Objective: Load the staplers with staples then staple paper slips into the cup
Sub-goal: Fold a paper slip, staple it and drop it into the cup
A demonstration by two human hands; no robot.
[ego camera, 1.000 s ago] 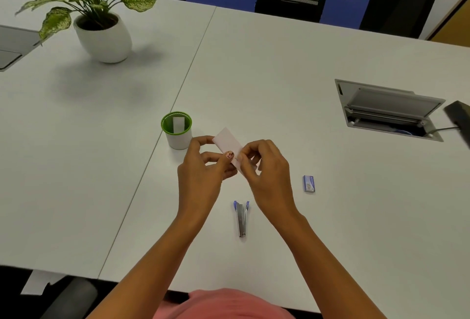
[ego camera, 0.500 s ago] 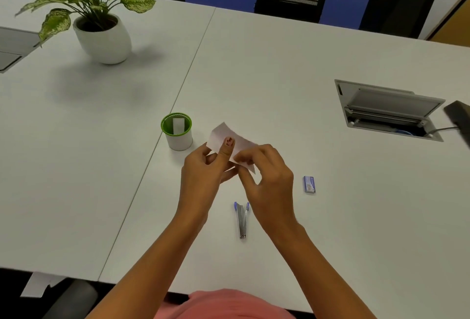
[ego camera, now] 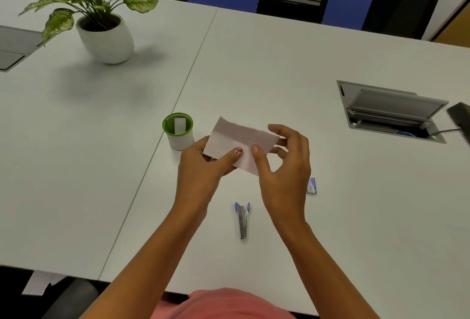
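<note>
While left hand [ego camera: 203,163] and right hand [ego camera: 284,166] each pinch the paper slip [ego camera: 236,138] spread above the table [ego camera: 279,64], presumably squaring it for a fold, stapler [ego camera: 243,219] lies untouched by the near edge, cup [ego camera: 179,138] just left

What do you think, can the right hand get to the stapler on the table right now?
Probably yes. The right hand pinches the paper slip and must let go first, but the stapler lies uncovered on the table beside its wrist, nothing between.
</note>
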